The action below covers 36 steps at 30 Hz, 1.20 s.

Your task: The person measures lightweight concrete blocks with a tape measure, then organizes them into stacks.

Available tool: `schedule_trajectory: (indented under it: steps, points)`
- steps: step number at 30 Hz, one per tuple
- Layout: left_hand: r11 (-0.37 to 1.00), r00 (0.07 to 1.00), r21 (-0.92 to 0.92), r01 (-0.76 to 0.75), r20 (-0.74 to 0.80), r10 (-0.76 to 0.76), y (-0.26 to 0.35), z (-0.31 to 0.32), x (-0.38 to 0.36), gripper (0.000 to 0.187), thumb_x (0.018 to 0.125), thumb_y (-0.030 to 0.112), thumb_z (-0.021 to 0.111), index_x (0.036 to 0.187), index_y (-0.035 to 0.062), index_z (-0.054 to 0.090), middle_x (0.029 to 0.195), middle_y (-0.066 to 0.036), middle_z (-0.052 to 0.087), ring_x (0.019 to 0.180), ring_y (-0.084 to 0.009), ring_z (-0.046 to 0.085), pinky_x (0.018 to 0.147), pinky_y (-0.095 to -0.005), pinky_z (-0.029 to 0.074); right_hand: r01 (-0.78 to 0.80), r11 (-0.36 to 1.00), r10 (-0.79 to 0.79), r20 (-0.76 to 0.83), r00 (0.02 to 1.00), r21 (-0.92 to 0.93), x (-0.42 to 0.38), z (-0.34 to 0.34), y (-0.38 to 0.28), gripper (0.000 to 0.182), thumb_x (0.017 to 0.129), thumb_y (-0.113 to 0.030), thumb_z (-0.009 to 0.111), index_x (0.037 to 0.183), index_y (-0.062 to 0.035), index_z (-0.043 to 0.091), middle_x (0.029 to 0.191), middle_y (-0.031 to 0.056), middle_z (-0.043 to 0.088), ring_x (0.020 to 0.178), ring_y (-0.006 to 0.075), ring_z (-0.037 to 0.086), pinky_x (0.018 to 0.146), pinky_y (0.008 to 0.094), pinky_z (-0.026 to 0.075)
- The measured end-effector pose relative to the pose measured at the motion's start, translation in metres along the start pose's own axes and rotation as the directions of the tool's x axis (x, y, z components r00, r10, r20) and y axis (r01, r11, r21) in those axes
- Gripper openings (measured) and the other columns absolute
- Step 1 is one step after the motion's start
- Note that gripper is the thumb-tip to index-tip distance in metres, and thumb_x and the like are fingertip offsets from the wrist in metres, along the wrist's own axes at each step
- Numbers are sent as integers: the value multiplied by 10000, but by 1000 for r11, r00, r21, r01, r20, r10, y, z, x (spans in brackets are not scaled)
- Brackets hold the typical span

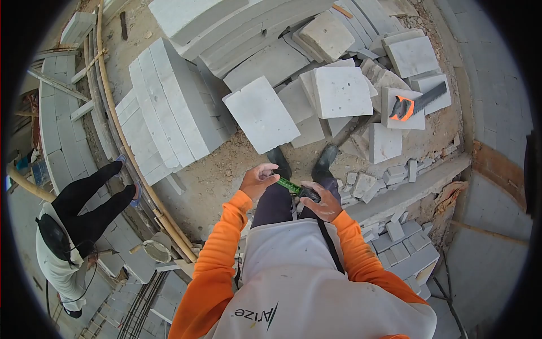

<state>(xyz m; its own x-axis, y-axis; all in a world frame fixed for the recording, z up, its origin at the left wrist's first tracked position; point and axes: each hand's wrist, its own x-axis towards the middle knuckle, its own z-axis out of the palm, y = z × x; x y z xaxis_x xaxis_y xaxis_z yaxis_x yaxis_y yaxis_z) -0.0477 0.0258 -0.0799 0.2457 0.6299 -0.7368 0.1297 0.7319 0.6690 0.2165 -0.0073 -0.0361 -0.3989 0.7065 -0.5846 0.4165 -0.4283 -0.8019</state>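
A short length of green tape (289, 185) stretches between my two hands in front of my legs. My left hand (260, 181) pinches its free end between thumb and fingers. The dark tape measure case (309, 195) sits in my right hand (323, 202), with the fingers wrapped round it. Just beyond my boots, a pale rectangular block (261, 114) lies tilted on the ground. Farther right, a handsaw with an orange and black handle (402, 108) rests on another block.
Stacked pale blocks (164, 107) stand at the left and ahead. Broken pieces (364, 185) lie along a concrete ledge (418, 186) at right. Bamboo poles (121, 133) run along the left, beyond which a person in black trousers (84, 214) is on a lower level.
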Motion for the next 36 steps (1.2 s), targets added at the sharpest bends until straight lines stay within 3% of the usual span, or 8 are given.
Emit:
schedule_trajectory:
  steps: [11, 12, 15, 17, 21, 23, 31, 36]
  points:
    - [859, 949, 507, -71, -230, 214, 17, -90, 170, 399, 853, 226, 729, 1162, -5, 628, 970, -112, 696, 846, -157, 646, 772, -279, 509, -414, 909, 402, -170, 900, -40, 63, 10, 128, 572, 903, -362, 582, 1359, -29, 489, 1358, 213, 524, 1239, 369, 525, 977, 376, 472]
    - [861, 939, 502, -80, -252, 234, 17, -102, 199, 376, 854, 228, 726, 1130, -15, 645, 954, -112, 701, 832, -160, 649, 758, -281, 511, -520, 820, 558, -131, 820, 239, 70, 11, 124, 623, 881, -403, 609, 1355, -13, 498, 1348, 223, 532, 1235, 372, 534, 944, 379, 502]
    - [831, 917, 552, -67, -294, 270, 32, -135, 271, 333, 857, 222, 716, 1073, -28, 677, 919, -108, 709, 812, -160, 654, 723, -284, 517, -370, 928, 345, -259, 902, -52, 93, 19, 168, 594, 884, -399, 610, 1311, 7, 536, 1330, 229, 550, 1225, 368, 545, 954, 378, 495]
    - [883, 897, 469, -26, -379, 227, 46, -146, 305, 255, 880, 200, 682, 1060, 21, 706, 1022, -125, 727, 941, -207, 692, 877, -299, 513, -329, 944, 302, -341, 890, -23, 102, 22, 165, 491, 889, -362, 609, 1227, -5, 592, 1258, 236, 588, 1147, 372, 585, 924, 380, 496]
    - [771, 885, 637, -3, -357, 299, 46, -162, 342, 260, 909, 219, 644, 1085, 38, 703, 1032, -117, 725, 951, -234, 687, 888, -303, 502, -235, 970, 242, -393, 887, 68, 126, 25, 169, 422, 877, -322, 632, 1165, -14, 619, 1132, 223, 636, 1073, 373, 609, 923, 383, 483]
    - [728, 881, 686, -6, -341, 328, 44, -165, 355, 270, 916, 236, 632, 1096, 48, 702, 1048, -116, 719, 963, -243, 681, 892, -313, 498, -156, 978, 87, -414, 906, -135, 133, 26, 184, 420, 877, -321, 631, 1167, -17, 619, 1141, 224, 634, 1062, 377, 613, 921, 385, 483]
    - [528, 897, 849, 4, -236, 374, 46, -154, 352, 329, 887, 295, 642, 1103, 54, 703, 1099, -126, 687, 1036, -238, 643, 921, -342, 478, -277, 931, 351, -382, 855, 236, 155, 30, 175, 421, 873, -308, 633, 1181, -21, 616, 1093, 223, 637, 903, 296, 665, 809, 358, 518]
    - [661, 873, 749, -43, -294, 389, 41, -153, 350, 318, 888, 307, 675, 1084, 59, 712, 1052, -97, 717, 988, -220, 672, 907, -317, 493, -279, 929, 354, -364, 861, 243, 165, 28, 181, 421, 866, -317, 634, 1170, -26, 619, 1013, 211, 654, 806, 276, 659, 748, 350, 516]
